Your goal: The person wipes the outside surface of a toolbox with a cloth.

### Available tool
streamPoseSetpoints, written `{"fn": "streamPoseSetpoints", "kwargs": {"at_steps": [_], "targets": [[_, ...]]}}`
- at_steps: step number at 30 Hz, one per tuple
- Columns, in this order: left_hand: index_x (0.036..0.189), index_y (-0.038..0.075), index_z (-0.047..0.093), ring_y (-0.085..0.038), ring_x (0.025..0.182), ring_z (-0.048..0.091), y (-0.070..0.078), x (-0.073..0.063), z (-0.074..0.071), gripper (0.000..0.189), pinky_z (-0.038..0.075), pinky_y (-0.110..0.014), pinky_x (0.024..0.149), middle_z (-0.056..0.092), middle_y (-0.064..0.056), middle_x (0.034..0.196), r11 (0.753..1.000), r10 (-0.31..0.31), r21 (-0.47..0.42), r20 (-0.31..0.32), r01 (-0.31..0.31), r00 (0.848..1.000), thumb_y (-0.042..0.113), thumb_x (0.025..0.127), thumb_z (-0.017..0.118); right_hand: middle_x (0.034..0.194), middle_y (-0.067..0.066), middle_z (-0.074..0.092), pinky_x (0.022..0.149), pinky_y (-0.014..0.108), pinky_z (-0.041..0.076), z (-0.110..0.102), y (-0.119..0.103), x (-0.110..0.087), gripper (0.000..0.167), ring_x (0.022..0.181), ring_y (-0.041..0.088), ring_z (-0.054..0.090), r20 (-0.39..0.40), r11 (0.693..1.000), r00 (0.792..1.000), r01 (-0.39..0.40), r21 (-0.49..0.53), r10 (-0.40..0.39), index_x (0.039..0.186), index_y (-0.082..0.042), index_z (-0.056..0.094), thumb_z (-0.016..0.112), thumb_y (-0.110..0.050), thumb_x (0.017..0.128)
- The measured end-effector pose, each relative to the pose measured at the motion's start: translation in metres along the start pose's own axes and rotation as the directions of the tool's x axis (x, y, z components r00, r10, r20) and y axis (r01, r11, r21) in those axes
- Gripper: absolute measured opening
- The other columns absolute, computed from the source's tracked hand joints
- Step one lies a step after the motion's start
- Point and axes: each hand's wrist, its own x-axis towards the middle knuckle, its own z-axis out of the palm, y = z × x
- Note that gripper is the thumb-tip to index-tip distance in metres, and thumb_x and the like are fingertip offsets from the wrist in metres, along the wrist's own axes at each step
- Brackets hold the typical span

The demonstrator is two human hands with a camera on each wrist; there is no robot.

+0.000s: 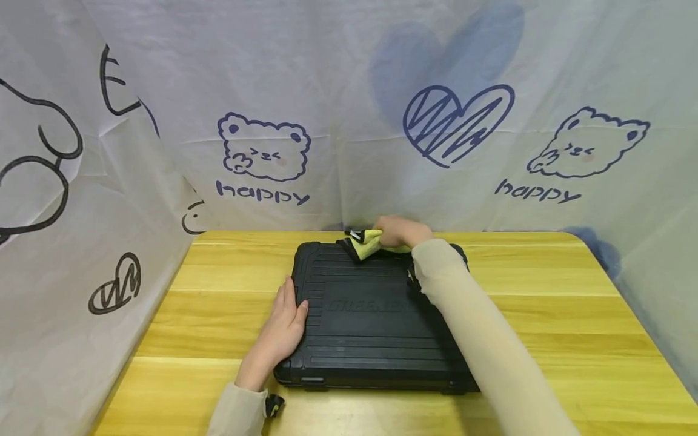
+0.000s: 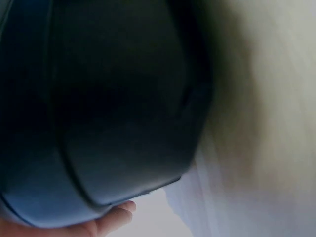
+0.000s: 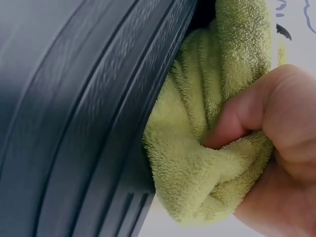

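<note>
A black plastic case (image 1: 365, 309) with a ribbed lid and raised lettering lies flat on the table. My left hand (image 1: 285, 321) rests on its left edge, fingers straight along the side and thumb on the lid; the left wrist view shows the case (image 2: 108, 108) close up, with fingertips (image 2: 121, 213) below it. At the far edge, my right hand (image 1: 402, 232) grips a bunched yellow-green cloth (image 1: 366, 245) with black trim. In the right wrist view the thumb presses into the fluffy cloth (image 3: 187, 168), which lies against the case's ribbed edge.
The wooden table (image 1: 545, 327) extends on both sides of the case. White fabric (image 1: 338, 91) printed with bears and hearts hangs behind the table and along its sides. My right forearm (image 1: 491, 333) reaches across the case's right side.
</note>
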Motion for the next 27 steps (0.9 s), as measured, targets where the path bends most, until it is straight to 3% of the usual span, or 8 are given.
{"fn": "streamPoseSetpoints", "kwargs": {"at_steps": [5,10,15,20,22,25,27], "targets": [[0.156,-0.003,-0.007,-0.04,0.15,0.001,0.0,-0.001,0.0,0.067,0.011,-0.055,0.118,-0.004,-0.025,0.163,1.0,-0.003,0.001,-0.002,0.003,1.0,0.026,0.109,0.031,0.076,0.004,0.045,0.059,0.029,0.038,-0.006,0.007,-0.008,0.025,0.064,0.017,0.039,0.026,0.999,0.999,-0.046,0.029,0.045,0.073,-0.01,0.051,0.044,0.012,0.081],[0.156,-0.004,-0.006,-0.039,0.15,0.001,0.001,-0.001,0.0,0.067,0.011,-0.055,0.119,-0.003,-0.025,0.163,1.0,-0.006,0.002,-0.006,0.006,1.0,0.026,0.109,0.031,0.096,0.01,0.059,0.064,0.03,0.045,-0.011,0.019,-0.014,0.026,0.074,0.02,0.049,0.009,0.998,0.998,-0.066,0.0,0.066,0.092,-0.002,0.065,0.047,0.012,0.078],[0.156,-0.003,-0.007,-0.04,0.15,0.001,0.003,-0.002,-0.001,0.067,0.011,-0.055,0.118,-0.003,-0.025,0.163,1.0,-0.008,0.0,-0.004,0.008,1.0,0.026,0.109,0.032,0.1,0.015,0.055,0.071,0.034,0.04,-0.014,0.038,-0.021,0.026,0.08,0.024,0.044,-0.021,0.996,0.996,-0.083,-0.033,0.083,0.093,0.0,0.063,0.045,0.011,0.079],[0.156,-0.003,-0.005,-0.04,0.15,0.002,0.003,-0.002,-0.001,0.067,0.012,-0.055,0.118,-0.002,-0.025,0.163,1.0,-0.002,0.005,-0.007,0.002,1.0,0.026,0.109,0.032,0.134,0.025,0.049,0.089,0.045,0.04,-0.016,0.051,-0.032,0.051,0.105,0.033,0.045,-0.023,0.993,0.993,-0.111,0.031,0.112,0.13,0.005,0.059,0.041,0.009,0.082],[0.156,-0.004,-0.005,-0.04,0.15,0.002,0.003,-0.002,0.0,0.067,0.012,-0.055,0.118,-0.002,-0.025,0.163,1.0,0.001,0.01,-0.009,-0.001,1.0,0.026,0.109,0.032,0.132,0.025,0.05,0.086,0.045,0.04,-0.016,0.053,-0.035,0.048,0.103,0.033,0.045,-0.027,0.992,0.993,-0.115,0.042,0.116,0.127,0.005,0.06,0.04,0.009,0.083],[0.156,-0.004,-0.003,-0.04,0.15,0.003,0.002,-0.001,0.001,0.067,0.013,-0.055,0.118,-0.001,-0.024,0.163,1.0,0.005,0.015,-0.011,-0.005,1.0,0.027,0.109,0.033,0.093,0.014,0.053,0.069,0.035,0.039,-0.016,0.061,-0.036,0.023,0.077,0.025,0.043,-0.039,0.994,0.994,-0.104,0.044,0.106,0.088,-0.002,0.059,0.041,0.011,0.082],[0.156,-0.005,-0.003,-0.041,0.149,0.003,0.002,-0.001,0.001,0.067,0.012,-0.055,0.118,-0.001,-0.025,0.163,1.0,0.005,0.012,-0.011,-0.005,1.0,0.026,0.109,0.033,0.076,0.006,0.042,0.061,0.031,0.033,-0.015,0.068,-0.037,0.024,0.065,0.019,0.037,-0.041,0.994,0.994,-0.099,0.05,0.101,0.073,-0.01,0.047,0.041,0.012,0.081]]}}
